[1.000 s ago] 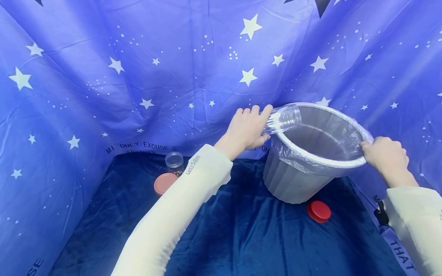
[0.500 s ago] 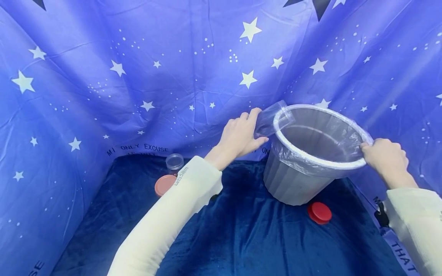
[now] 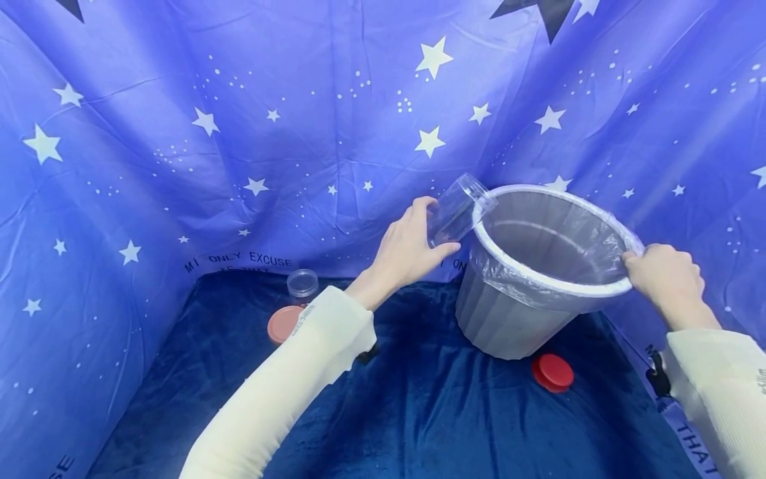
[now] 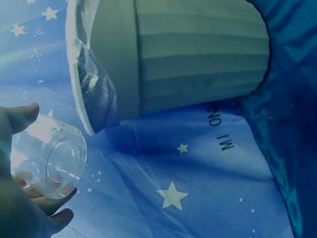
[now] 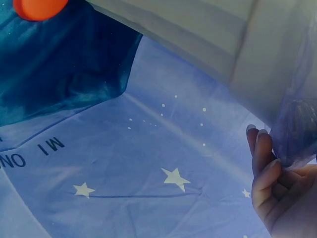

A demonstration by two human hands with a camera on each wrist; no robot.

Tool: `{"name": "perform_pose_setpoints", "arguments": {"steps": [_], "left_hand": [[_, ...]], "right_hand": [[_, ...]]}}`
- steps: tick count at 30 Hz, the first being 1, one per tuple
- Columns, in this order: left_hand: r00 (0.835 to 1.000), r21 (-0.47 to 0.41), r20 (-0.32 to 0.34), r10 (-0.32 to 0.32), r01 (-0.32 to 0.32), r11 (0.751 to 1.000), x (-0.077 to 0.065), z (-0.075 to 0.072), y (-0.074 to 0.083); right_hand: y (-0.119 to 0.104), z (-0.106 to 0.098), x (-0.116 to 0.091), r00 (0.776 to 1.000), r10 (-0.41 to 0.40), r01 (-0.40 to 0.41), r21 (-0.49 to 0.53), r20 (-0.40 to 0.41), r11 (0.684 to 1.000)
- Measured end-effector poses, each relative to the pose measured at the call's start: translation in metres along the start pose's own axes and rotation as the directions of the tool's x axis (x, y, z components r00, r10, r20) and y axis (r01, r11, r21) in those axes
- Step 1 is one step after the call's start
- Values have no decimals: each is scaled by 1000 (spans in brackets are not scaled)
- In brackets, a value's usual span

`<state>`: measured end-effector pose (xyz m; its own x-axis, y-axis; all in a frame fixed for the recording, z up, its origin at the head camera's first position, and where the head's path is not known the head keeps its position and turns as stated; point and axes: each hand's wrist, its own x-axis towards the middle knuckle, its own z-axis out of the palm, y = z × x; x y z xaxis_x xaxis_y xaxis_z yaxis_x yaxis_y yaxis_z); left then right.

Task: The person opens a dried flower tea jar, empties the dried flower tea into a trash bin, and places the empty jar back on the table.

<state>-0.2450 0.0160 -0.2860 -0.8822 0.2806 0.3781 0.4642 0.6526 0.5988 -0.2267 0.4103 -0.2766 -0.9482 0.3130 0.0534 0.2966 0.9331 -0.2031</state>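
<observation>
My left hand (image 3: 402,251) holds a clear plastic jar (image 3: 453,214) around its base end. The jar slants up to the right, its mouth overlapping the left rim of the grey trash bin (image 3: 509,326) in the head view. Nothing shows inside the jar (image 4: 67,158) in the left wrist view. On the bin's far right side, my right hand (image 3: 665,283) grips the rim, thumb over the inner edge. A clear liner bag (image 3: 519,289) is folded over that rim. The bin leans, its opening turned partly toward the head camera.
A second clear jar (image 3: 302,283) stands at the back left, partly hidden behind my left sleeve. Beside it is a coral-coloured lid (image 3: 286,324). Red lids (image 3: 553,374) lie by the bin's foot on the dark blue cloth (image 3: 431,412). Star-printed curtains (image 3: 299,146) close in behind.
My left hand has drawn back left and slightly down with the jar, which has swung from nearly level to a steeper upward slant. My right hand keeps its grip on the rim.
</observation>
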Motion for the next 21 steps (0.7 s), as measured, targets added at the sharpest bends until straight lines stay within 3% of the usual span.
{"name": "perform_pose_setpoints", "arguments": {"steps": [4,9,17,21], "left_hand": [[998,-160,50,-41,48,986,-8,-4,-2],[991,-344,90,-94,119,931,-15,-8,-7],[985,-450,125,-122,166,878,-21,-10,-13],[984,-466,121,-128,171,868,-25,-9,-17]], "right_hand": [[0,1,0,1000,-2,2,0,-4,1000],[-2,0,1,1000,-6,6,-1,-9,1000],[-3,0,1,1000,-5,5,2,-7,1000],[-3,1,0,1000,-4,4,4,-3,1000]]}}
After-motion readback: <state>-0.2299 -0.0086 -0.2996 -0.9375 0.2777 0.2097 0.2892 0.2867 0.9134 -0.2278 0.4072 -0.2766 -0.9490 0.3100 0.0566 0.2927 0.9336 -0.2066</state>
